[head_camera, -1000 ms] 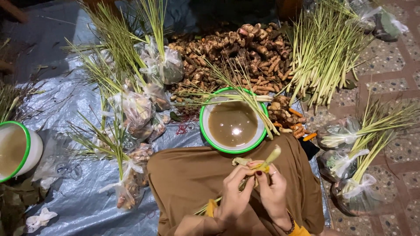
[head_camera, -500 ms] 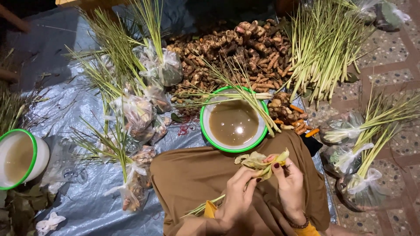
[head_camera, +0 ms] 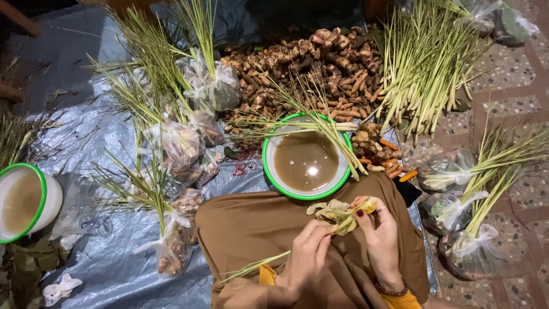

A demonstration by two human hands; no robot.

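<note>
My left hand and my right hand are together over my lap, which is covered in brown cloth. Between them they hold a lemongrass stalk by its thick yellow-green end, where loose outer leaves are peeling off. The stalk's thin green tip trails down to the left across my lap. Just beyond my hands stands a white bowl with a green rim holding murky brown water, with a few lemongrass stalks lying across its far edge.
A pile of brown roots lies behind the bowl, loose lemongrass to its right. Clear bags with roots and lemongrass stand on a grey tarp; more bags sit on the tiled floor. A second green-rimmed bowl is far left.
My hands have turned the stalk's thick end from upright to lying sideways, and more outer leaf has come loose. My view has shifted slightly.
</note>
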